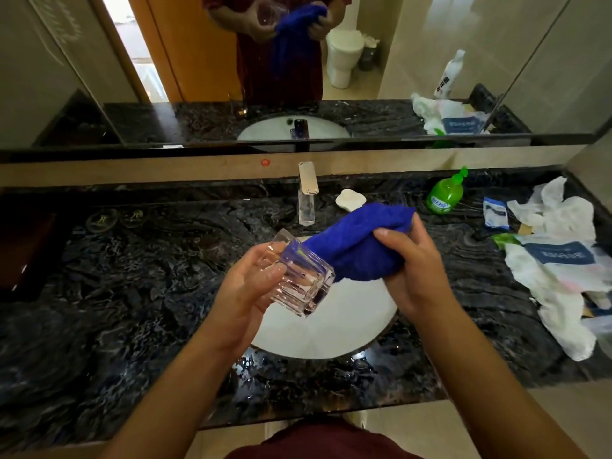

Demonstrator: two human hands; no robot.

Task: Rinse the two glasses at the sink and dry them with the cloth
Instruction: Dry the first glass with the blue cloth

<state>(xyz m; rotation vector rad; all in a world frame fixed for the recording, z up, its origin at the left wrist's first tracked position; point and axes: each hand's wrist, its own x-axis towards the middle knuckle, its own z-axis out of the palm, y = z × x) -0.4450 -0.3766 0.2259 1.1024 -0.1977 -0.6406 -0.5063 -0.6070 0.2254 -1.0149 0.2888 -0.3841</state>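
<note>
My left hand grips a clear, square-sided glass and holds it tilted above the white sink basin, with its mouth towards the upper left. My right hand grips a bunched blue cloth. One end of the cloth is pushed into the glass. What looks like a second clear glass stands on the dark counter at the basin's front left rim; it is hard to make out.
A chrome tap stands behind the basin, with a white soap bar beside it. A green pump bottle and crumpled white plastic bags lie on the right of the black marble counter. A mirror is on the wall behind.
</note>
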